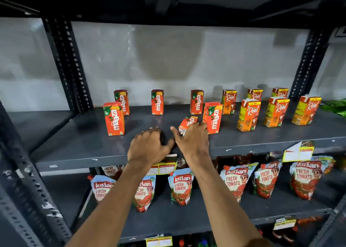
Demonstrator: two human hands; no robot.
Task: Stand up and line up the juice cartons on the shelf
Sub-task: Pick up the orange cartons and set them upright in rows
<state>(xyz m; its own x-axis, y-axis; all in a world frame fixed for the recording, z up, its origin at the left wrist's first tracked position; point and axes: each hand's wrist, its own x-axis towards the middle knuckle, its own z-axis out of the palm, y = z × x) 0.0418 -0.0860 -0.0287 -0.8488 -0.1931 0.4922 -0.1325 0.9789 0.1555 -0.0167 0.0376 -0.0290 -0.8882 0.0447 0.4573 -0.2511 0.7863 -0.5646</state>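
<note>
Head view: right hand (pixel 192 140) grips a tilted Maaza carton (pixel 187 124) on the shelf (pixel 84 144). Left hand (pixel 148 147) cups something dark; its grip is unclear.

I am standing in a shop aisle. Slotted-angle steel shelving (pixel 78 145) is carrying branded juice cartons (pixel 113 118) in rows, ketchup pouches (pixel 181 187) below, and printed price labels (pixel 298 151) are hanging along the shelf edges.
</note>
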